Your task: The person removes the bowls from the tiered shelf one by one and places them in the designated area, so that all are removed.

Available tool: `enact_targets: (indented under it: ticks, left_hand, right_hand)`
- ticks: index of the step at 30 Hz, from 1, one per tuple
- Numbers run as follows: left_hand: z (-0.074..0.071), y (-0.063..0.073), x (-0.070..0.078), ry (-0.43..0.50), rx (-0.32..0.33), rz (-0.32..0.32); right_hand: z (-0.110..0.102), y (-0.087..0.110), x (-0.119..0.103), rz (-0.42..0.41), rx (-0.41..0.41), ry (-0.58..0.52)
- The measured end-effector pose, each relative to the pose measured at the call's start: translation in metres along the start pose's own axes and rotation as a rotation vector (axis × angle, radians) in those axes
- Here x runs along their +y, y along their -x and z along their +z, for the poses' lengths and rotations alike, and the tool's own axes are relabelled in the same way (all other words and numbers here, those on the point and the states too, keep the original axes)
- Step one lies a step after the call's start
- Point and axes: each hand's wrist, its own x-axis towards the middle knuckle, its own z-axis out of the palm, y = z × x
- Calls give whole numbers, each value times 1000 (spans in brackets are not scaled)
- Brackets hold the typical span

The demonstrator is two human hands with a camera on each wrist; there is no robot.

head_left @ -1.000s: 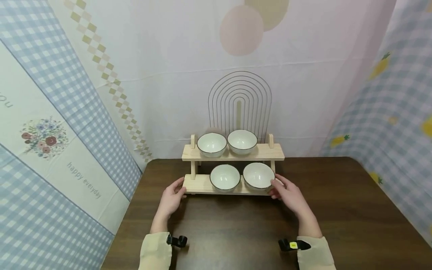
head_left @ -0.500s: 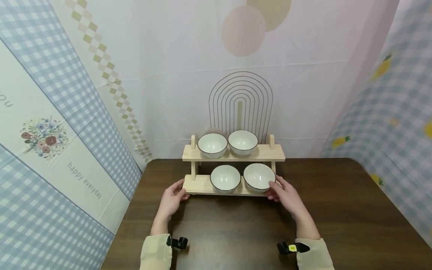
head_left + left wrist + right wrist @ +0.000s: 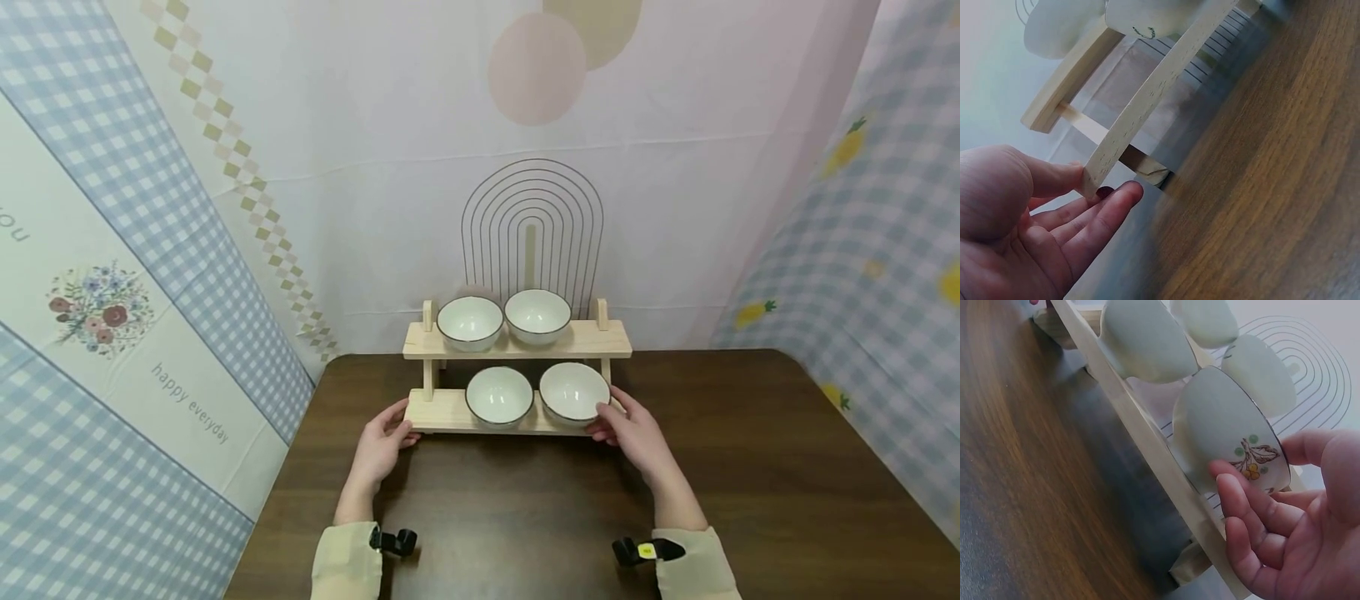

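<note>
A two-tier pale wooden rack point(image 3: 437, 408) stands at the back of the table. Two white bowls with dark rims sit on its upper tier and two on its lower tier. My left hand point(image 3: 378, 450) grips the lower tier's left end point(image 3: 1110, 147), thumb on top and fingers below. At the other end, my right hand point(image 3: 637, 435) holds the lower right bowl point(image 3: 573, 390) by its outer side. In the right wrist view, its thumb is at the rim and its fingers lie against the wall of this bowl point(image 3: 1219, 428), near a painted leaf-and-berry motif.
The other bowl point(image 3: 500, 396) on the lower tier stands just left of the held one. On the upper tier are a left bowl point(image 3: 470, 321) and a right bowl point(image 3: 537, 315). A patterned cloth point(image 3: 375, 225) hangs behind the dark wooden table point(image 3: 510, 508).
My right hand has shifted slightly left and closer around the front of the bowl. The rack, the bowls and my left hand stay nearly where they were.
</note>
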Motion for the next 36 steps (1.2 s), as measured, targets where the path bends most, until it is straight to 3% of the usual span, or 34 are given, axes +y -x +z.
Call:
enact_targets:
  ticks: [24, 36]
  left_hand:
    - [6, -6, 0, -8, 28, -21]
    - [9, -8, -2, -17, 39, -23]
  right_hand:
    - [-6, -11, -6, 41, 7, -53]
    - [-25, -12, -5, 6, -153, -3]
